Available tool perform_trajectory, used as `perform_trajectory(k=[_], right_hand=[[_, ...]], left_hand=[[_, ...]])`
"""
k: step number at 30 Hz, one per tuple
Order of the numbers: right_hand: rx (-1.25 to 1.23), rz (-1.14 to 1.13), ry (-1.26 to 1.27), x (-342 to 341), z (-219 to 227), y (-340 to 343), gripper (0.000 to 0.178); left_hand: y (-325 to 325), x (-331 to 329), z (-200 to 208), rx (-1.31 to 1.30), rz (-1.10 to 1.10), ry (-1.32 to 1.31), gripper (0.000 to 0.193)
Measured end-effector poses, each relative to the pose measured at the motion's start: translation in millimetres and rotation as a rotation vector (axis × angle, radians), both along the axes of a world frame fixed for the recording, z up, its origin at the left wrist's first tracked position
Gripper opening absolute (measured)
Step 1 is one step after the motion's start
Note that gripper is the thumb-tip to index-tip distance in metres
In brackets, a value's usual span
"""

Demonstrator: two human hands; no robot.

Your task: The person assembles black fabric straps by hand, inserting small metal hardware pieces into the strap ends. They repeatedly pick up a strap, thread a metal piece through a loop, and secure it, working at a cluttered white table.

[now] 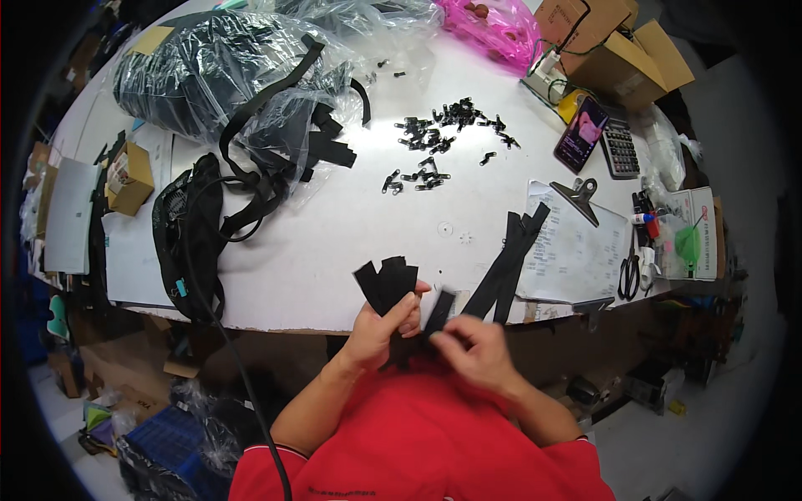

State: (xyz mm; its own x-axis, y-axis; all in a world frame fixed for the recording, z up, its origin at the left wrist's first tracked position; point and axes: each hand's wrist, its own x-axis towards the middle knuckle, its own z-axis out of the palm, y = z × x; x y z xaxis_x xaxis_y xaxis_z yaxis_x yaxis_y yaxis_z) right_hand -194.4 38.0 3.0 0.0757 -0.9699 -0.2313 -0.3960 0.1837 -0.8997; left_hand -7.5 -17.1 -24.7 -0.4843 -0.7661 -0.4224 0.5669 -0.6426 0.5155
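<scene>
Pinching fingers of the left hand (384,330) hold a fanned bundle of black strips (389,282), flat, matte and square-cut, at the table's near edge. Just right of it, the right hand (481,349), blurred, pinches one single strip (439,312), also black. At least two long strips (510,269) lie crossed farther right, by one clipboard (582,201), one phone (581,135) and one calculator (621,147). Far off, small black sliders (459,113) lie scattered, too heaped to count.
</scene>
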Motion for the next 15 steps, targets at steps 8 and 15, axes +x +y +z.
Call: perform_trajectory(k=[8,15], right_hand=[[-0.515,-0.201,0.716,-80,14,-69,0.031],[-0.247,-0.089,-0.111,-9,15,-53,0.025]], left_hand=[[2,7,2,-0.146,-0.151,0.021,0.030],[9,9,17,-0.185,-0.265,-0.151,0.019]])
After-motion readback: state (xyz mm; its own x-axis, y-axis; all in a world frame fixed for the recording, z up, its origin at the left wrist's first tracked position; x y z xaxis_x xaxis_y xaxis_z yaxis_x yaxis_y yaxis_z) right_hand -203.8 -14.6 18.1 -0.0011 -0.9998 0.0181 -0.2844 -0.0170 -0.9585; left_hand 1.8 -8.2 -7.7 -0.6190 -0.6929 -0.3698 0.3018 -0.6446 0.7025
